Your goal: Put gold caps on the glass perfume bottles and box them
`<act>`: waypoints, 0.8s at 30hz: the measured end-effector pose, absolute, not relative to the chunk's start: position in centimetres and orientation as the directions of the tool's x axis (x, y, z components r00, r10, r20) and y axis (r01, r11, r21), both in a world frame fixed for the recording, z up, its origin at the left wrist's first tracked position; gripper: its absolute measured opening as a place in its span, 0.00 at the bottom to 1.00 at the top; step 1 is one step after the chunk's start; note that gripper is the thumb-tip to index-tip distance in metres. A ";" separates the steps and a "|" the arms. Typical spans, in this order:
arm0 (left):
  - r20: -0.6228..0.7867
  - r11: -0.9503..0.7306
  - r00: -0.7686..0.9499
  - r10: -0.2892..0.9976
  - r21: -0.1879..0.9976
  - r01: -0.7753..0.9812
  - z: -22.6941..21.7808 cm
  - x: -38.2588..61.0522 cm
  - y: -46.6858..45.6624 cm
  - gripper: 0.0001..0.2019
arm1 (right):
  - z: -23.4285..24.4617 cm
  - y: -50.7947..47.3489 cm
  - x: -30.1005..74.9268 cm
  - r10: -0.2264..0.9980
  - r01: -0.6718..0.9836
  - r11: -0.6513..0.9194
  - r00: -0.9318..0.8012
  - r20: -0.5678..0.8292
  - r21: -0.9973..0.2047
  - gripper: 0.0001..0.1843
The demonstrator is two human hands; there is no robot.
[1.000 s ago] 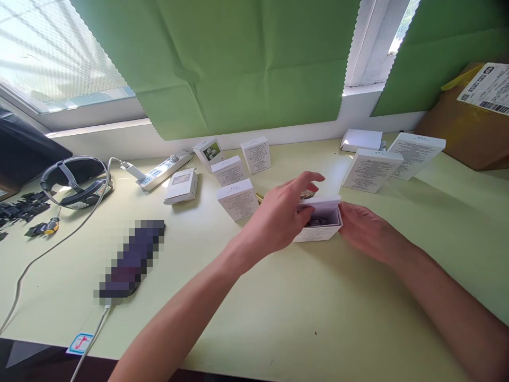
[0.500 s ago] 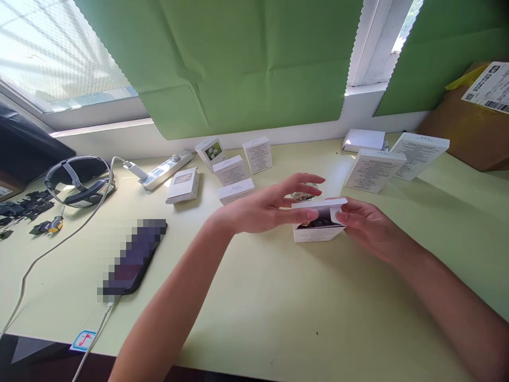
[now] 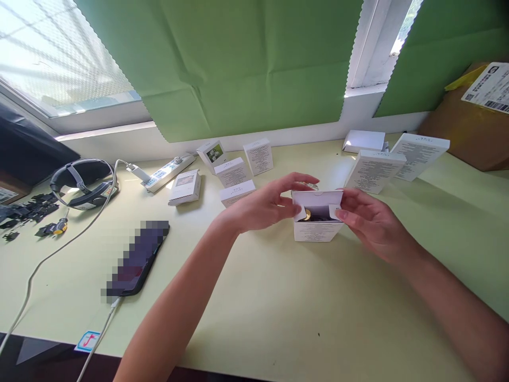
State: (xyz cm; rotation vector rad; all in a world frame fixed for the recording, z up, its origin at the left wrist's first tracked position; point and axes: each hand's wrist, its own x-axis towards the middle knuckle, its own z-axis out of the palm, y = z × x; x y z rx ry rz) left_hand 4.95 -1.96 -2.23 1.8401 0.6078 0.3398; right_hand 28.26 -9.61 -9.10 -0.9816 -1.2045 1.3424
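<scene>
A small white box (image 3: 317, 230) stands upright on the pale green table (image 3: 258, 297), its top lid flap raised and a dark object with a gold part showing inside. My left hand (image 3: 264, 204) pinches the box's left side flap, other fingers stretched above it. My right hand (image 3: 368, 220) holds the box's right side, thumb on the right flap. A round metallic item sits just behind the box, mostly hidden.
Several small white boxes (image 3: 233, 171) stand behind my left hand; larger white boxes (image 3: 374, 170) lean at the right. A power strip (image 3: 163, 172), headset (image 3: 81, 183), phone on a cable (image 3: 135, 260) and small black parts (image 3: 24, 209) lie left. A cardboard carton (image 3: 473, 116) is far right.
The box has been tipped upright from lying tilted, and its lid flap now stands up. My left fingers have come out of the box to its left flap.
</scene>
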 end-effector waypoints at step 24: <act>-0.068 -0.170 0.778 0.625 0.960 0.221 -1.7 5.0 -2.5 0.18 | -8.0 -8.5 27.8 0.997 -0.190 0.072 0.011 0.071 -0.979 0.07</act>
